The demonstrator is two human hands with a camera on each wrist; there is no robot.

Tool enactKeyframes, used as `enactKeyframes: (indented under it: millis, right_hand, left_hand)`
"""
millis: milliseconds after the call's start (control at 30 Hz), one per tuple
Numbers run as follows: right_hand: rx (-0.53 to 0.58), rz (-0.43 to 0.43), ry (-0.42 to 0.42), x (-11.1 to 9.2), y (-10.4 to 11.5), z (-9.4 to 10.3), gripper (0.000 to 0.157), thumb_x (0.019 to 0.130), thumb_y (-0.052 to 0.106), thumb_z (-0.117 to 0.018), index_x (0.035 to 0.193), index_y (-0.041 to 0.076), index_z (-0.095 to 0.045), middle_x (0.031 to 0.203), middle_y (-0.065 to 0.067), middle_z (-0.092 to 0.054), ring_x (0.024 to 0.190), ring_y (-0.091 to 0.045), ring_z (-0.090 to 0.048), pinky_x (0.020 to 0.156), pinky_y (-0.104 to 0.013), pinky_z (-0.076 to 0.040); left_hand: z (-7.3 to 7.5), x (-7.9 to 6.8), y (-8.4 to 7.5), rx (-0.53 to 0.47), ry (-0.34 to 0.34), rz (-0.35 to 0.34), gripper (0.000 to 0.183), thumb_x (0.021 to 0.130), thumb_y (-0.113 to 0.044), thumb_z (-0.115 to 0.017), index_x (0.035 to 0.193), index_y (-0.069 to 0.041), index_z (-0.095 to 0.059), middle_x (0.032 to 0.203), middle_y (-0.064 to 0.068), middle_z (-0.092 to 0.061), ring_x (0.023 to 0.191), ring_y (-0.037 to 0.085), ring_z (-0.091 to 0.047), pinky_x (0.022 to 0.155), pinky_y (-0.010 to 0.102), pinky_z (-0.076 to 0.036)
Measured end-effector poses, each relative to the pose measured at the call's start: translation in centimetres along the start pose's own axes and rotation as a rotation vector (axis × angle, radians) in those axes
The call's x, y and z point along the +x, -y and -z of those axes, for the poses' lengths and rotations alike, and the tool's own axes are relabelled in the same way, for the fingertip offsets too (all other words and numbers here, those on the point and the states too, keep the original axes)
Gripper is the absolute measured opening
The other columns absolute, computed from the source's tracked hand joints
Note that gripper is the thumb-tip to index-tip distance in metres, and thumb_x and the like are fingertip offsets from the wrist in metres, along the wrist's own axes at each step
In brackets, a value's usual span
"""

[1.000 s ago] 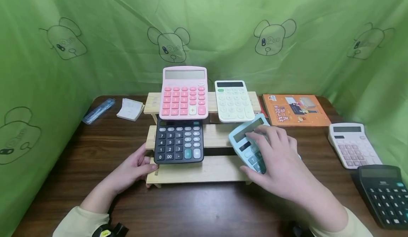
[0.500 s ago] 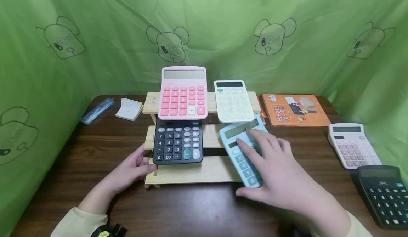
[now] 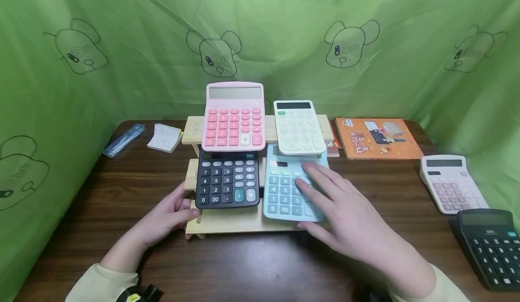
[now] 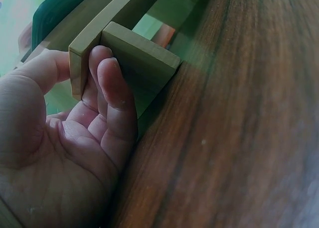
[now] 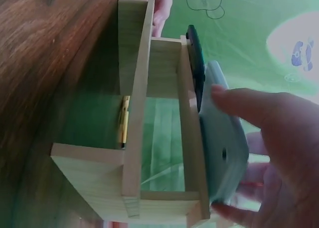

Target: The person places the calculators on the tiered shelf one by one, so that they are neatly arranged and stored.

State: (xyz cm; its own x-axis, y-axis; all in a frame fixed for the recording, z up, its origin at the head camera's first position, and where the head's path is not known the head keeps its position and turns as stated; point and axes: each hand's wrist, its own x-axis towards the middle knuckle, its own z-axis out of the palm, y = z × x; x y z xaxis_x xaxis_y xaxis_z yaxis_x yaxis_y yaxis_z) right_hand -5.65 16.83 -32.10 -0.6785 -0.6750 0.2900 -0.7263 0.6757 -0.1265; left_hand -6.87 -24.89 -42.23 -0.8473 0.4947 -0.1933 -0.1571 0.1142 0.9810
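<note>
A light blue calculator (image 3: 280,198) leans face up on the middle shelf of a three-tier wooden rack (image 3: 231,223), next to a black calculator (image 3: 217,180). My right hand (image 3: 345,207) holds the blue one, with two fingers lying across its keys and the thumb at its lower edge; in the right wrist view, a curled finger meets its right end (image 5: 222,153). At the rack's left end, my left hand (image 3: 170,214) grips the bottom shelf, thumb above and fingers beneath. A pink calculator (image 3: 233,99) and a pale green calculator (image 3: 298,132) lean on the top shelf.
On the table's right are a white-and-pink calculator (image 3: 451,184) and a second black calculator (image 3: 489,248). An orange book (image 3: 378,139) lies behind to the right. Back left are a note pad (image 3: 164,138) and a clear blue packet (image 3: 123,140). Green cloth walls surround the table.
My right hand has moved the light blue calculator left and turned it from a slant to nearly straight, beside the black one. My left hand stays at the rack's end.
</note>
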Motion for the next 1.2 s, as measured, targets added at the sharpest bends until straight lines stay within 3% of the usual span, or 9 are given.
enactKeyframes:
  millis: [133, 267, 633, 800, 1000, 1200]
  right_hand:
    - [0.052, 0.018, 0.002, 0.1, -0.2, -0.1, 0.074, 0.088, 0.051, -0.065, 0.147, 0.013, -0.042, 0.16, -0.004, -0.019, 0.146, -0.024, -0.018, 0.115, -0.044, -0.026]
    - [0.07, 0.031, 0.009, -0.1, -0.4, -0.3, 0.073, 0.089, 0.051, -0.064, 0.147, 0.013, -0.042, 0.16, -0.003, -0.018, 0.146, -0.024, -0.017, 0.109, -0.048, -0.035]
    - [0.112, 0.147, -0.048, 0.0, -1.6, -0.3, 0.069, 0.085, 0.042, -0.07, 0.144, 0.013, -0.046, 0.155, -0.006, -0.031, 0.142, -0.028, -0.028, 0.092, -0.051, -0.05]
    - [0.104, 0.179, -0.071, 0.2, -1.9, -0.3, 0.073, 0.077, 0.032, -0.074, 0.142, 0.013, -0.049, 0.153, -0.006, -0.034, 0.14, -0.027, -0.031, 0.088, -0.05, -0.052]
    - [0.122, 0.169, -0.081, 0.3, -2.1, -0.6, 0.077, 0.066, 0.019, -0.071, 0.14, 0.013, -0.05, 0.152, -0.006, -0.036, 0.139, -0.026, -0.033, 0.091, -0.044, -0.051]
    - [0.25, 0.171, -0.093, 0.3, -2.5, -0.6, 0.076, 0.065, 0.013, -0.067, 0.14, 0.014, -0.051, 0.151, -0.006, -0.036, 0.138, -0.027, -0.035, 0.109, -0.024, -0.033]
  left_hand:
    - [0.0, 0.0, -0.1, 0.003, -0.008, 0.004, 0.071, 0.098, -0.013, -0.057, 0.153, -0.029, -0.014, 0.095, 0.028, -0.065, 0.066, 0.044, -0.064, 0.049, 0.054, -0.053]
    - [-0.1, 0.0, 0.0, -0.012, 0.004, -0.004, 0.071, 0.099, -0.012, -0.056, 0.153, -0.029, -0.013, 0.095, 0.029, -0.064, 0.067, 0.043, -0.065, 0.048, 0.054, -0.053]
    - [-0.1, 0.0, 0.0, -0.01, 0.007, -0.001, 0.071, 0.099, -0.01, -0.055, 0.153, -0.026, -0.013, 0.096, 0.029, -0.064, 0.065, 0.042, -0.064, 0.05, 0.052, -0.054]
    - [-0.2, 0.0, 0.0, -0.008, -0.009, -0.011, 0.07, 0.098, -0.011, -0.057, 0.153, -0.025, -0.014, 0.095, 0.028, -0.065, 0.061, 0.04, -0.064, 0.049, 0.05, -0.054]
    - [-0.2, 0.0, 0.0, -0.001, -0.003, -0.016, 0.071, 0.098, -0.01, -0.056, 0.153, -0.025, -0.014, 0.092, 0.028, -0.065, 0.058, 0.039, -0.063, 0.048, 0.049, -0.054]
    - [-0.2, 0.0, -0.1, 0.009, -0.01, 0.003, 0.07, 0.099, -0.013, -0.056, 0.153, -0.029, -0.014, 0.094, 0.028, -0.065, 0.06, 0.042, -0.063, 0.049, 0.051, -0.053]
